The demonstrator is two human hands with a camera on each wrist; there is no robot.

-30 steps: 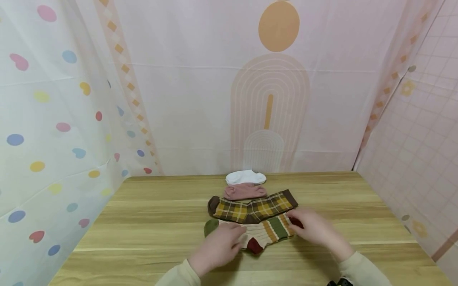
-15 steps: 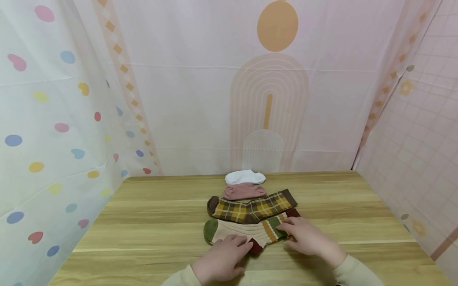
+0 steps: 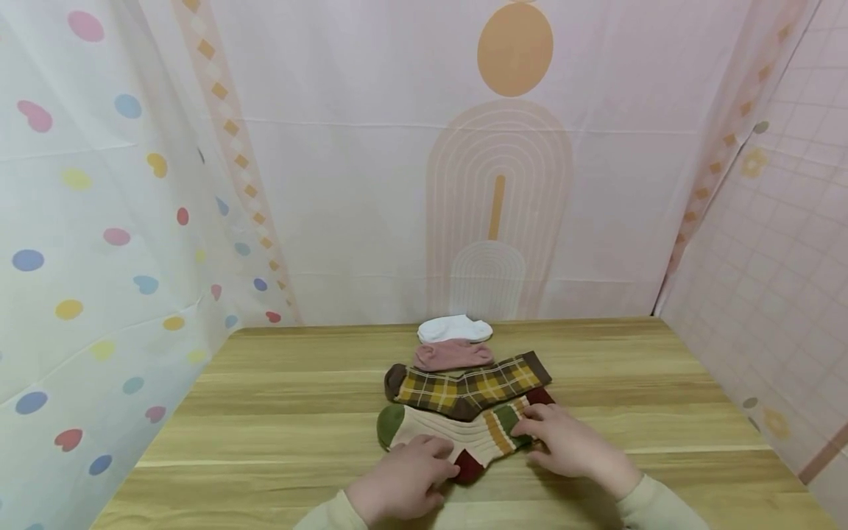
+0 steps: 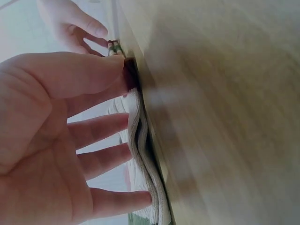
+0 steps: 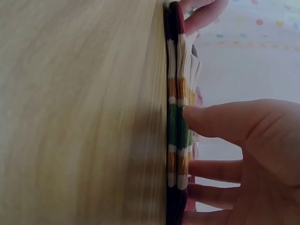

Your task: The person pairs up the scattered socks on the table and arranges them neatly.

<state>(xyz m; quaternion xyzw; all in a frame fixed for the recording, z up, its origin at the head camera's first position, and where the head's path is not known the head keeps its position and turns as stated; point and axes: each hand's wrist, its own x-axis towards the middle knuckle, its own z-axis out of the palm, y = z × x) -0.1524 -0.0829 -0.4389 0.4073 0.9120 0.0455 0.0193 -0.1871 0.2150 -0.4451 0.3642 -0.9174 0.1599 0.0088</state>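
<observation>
A pair of cream ribbed socks [image 3: 430, 425] lies flat on the table, with green toe, burgundy heel, striped leg and burgundy cuff. My left hand [image 3: 405, 477] touches its near edge between toe and heel; in the left wrist view the fingers [image 4: 105, 126] are spread and fairly straight, and the thumb tip is at the heel. On the striped leg rest the fingertips of my right hand [image 3: 566, 442]. The right wrist view shows that thumb against the green band [image 5: 179, 123], fingers extended, and two sock layers stacked.
Behind the cream socks lie brown-and-yellow plaid socks [image 3: 467, 384], pink socks [image 3: 453, 355] and white socks [image 3: 454, 328], in a column reaching the back of the wooden table [image 3: 291, 397]. Patterned curtains [image 3: 358, 221] enclose the back and both sides.
My left hand has moved from the top of the cream socks toward their near edge. The right hand has shifted left from the cuff onto the stripes. The heel has moved slightly nearer.
</observation>
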